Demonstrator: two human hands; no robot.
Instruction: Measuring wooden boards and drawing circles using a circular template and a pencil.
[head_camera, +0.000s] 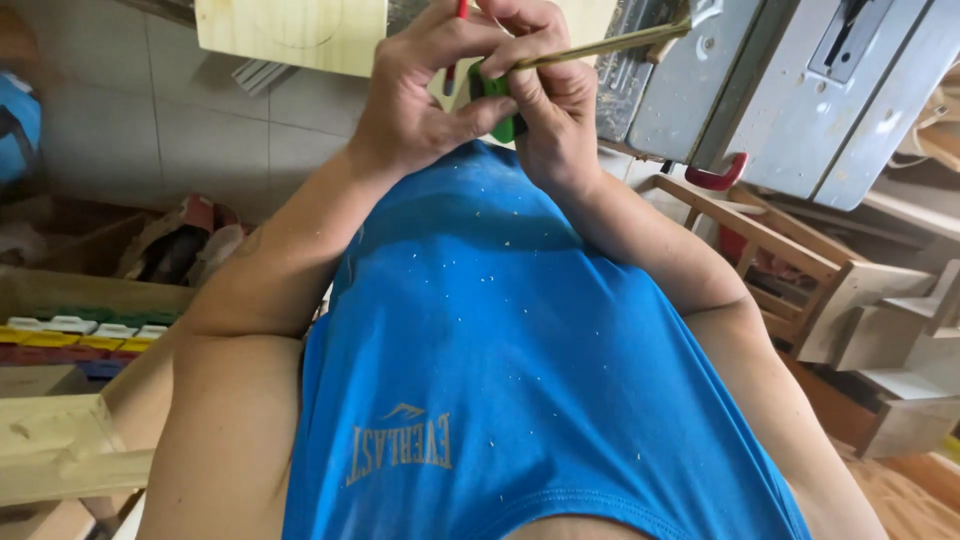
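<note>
From the head view, I see both hands raised close together at about twelve o'clock in the frame, just above the blue shirt. The left hand has its fingers curled shut around a small green object, thumb pressed across its front; a thin red pencil-like stick pokes up between those fingers. The right hand pinches a slim brass-coloured rod, which runs out toward two o'clock; its near end meets the green object.

I judge the green piece to be light, hard plastic (probably a bit slick), best held around its body as it is now. The rod looks stiff, thin and light, so a pinch near the working end gives the most control; the far end would wag otherwise.

Counting: one green object, one rod, one red stick, two hands. Beyond them at two o'clock stands a grey metal machine with one red clamp handle. At eleven o'clock lies one pale wooden board; at nine o'clock, a row of coloured blocks.
</note>
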